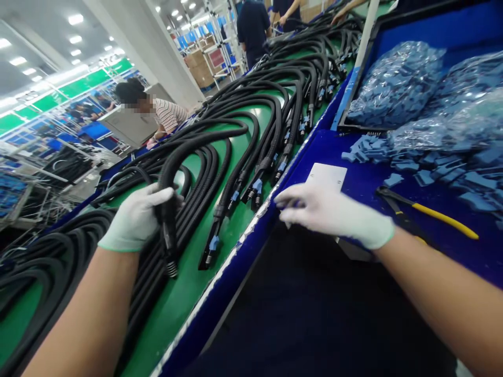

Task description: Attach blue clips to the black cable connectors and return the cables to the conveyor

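In the head view my left hand [135, 217], in a white glove, is wrapped round the end of a black corrugated hose [168, 230]. A metal spring [172, 269] sticks out of the hose's lower end, and its upper part bends back over the other hoses. My right hand [314, 209], also gloved, is above the blue table edge, beside a white metal plate [328, 175]. Its fingers are curled together; anything small between them cannot be made out. On the green belt nearby lies a hose end with a blue clip [214, 243].
Many black hoses [236, 125] lie along the green surface [188, 293]. To the right are loose blue clips [428, 175], bagged clips [396, 78] in a black-rimmed tray [348, 112], and yellow-handled pliers [444, 220]. Co-workers [253, 31] stand at the far end; another person [168, 115] is at left.
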`<control>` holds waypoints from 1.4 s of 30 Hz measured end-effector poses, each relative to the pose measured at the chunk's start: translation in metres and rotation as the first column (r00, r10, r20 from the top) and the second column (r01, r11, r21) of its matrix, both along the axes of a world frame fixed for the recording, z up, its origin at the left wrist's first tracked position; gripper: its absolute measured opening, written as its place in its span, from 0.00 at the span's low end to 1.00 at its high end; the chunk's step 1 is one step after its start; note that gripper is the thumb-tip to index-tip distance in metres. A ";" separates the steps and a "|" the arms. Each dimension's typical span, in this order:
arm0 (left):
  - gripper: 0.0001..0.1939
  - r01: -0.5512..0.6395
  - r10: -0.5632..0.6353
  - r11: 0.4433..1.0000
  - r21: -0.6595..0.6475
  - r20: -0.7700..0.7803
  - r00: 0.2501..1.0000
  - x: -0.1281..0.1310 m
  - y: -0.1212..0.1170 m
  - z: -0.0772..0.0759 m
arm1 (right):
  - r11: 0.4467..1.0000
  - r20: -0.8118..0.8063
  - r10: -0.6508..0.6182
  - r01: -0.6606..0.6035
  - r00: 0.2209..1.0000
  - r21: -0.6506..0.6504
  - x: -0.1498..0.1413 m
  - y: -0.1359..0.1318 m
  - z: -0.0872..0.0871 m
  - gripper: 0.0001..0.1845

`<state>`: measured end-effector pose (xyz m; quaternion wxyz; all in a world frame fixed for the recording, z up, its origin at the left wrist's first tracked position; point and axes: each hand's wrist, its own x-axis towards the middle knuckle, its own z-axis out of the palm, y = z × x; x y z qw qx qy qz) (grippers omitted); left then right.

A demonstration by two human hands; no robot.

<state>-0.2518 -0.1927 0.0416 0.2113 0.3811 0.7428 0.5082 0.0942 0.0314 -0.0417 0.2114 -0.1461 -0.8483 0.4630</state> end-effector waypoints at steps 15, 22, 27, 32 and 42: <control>0.16 0.717 -0.542 0.643 -0.267 -0.821 0.181 0.159 0.094 -0.054 | 0.870 0.070 0.091 -0.045 0.993 -0.491 0.066 -0.050 -0.006 0.07; 0.14 0.540 -0.571 0.813 -0.220 -0.487 0.661 0.216 0.121 -0.062 | 0.750 0.463 -0.654 0.433 0.598 0.500 0.157 0.001 0.000 0.21; 0.21 0.435 -0.502 0.858 -0.274 -0.271 0.821 0.238 0.151 -0.043 | 0.588 0.358 -0.802 0.530 0.477 0.611 0.174 0.017 -0.037 0.04; 0.25 0.468 -0.505 0.849 -0.243 -0.115 0.856 0.243 0.167 -0.029 | 0.789 0.115 -0.594 0.549 0.796 0.274 0.157 -0.002 -0.014 0.09; 0.21 0.497 -0.528 0.849 -0.182 -0.248 0.812 0.251 0.172 -0.018 | 0.948 -0.218 -0.157 0.209 0.963 0.241 0.123 -0.016 0.016 0.24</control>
